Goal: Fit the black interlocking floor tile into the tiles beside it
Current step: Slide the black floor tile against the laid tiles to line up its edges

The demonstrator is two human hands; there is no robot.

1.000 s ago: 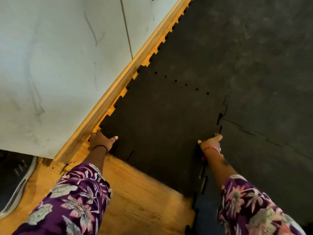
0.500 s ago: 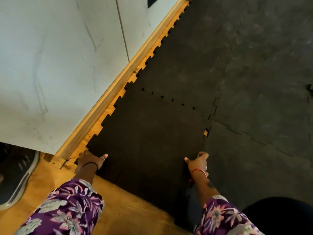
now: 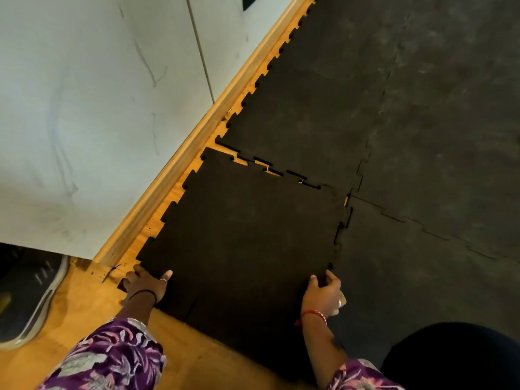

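Holding the loose black interlocking tile (image 3: 247,243) by its two near corners, the hands set its position: the left hand (image 3: 147,282) lies at the near-left corner with fingers on the top face and the thumb side wrapped at the edge, and the right hand (image 3: 323,291) curls closed over the near-right corner. The tile rests on the wooden floor (image 3: 92,308) between the skirting board (image 3: 180,164) and the laid tiles.

Risks from this position:
- The far edge is not engaged. Gaps of bare wood show along the seam with the far laid tile (image 3: 306,114), widest toward the wall, so the tile appears rotated; pressing down now would likely crush tabs onto tabs instead of seating them.
- Along the seam with the right-hand laid tile (image 3: 416,282), the teeth look partly meshed. Pushing forward could bind or buckle this side.
- The left tabs sit just beside the skirting board, leaving little room to correct the angle.

Limits of the view:
- Whether the near corners are lifted off the floor cannot be determined.
- Black on black hides the tab outlines on the right seam.
- A dark rounded shape (image 3: 455,358) covers the lower right corner.
- A shoe (image 3: 31,296) is cut off at the left edge.
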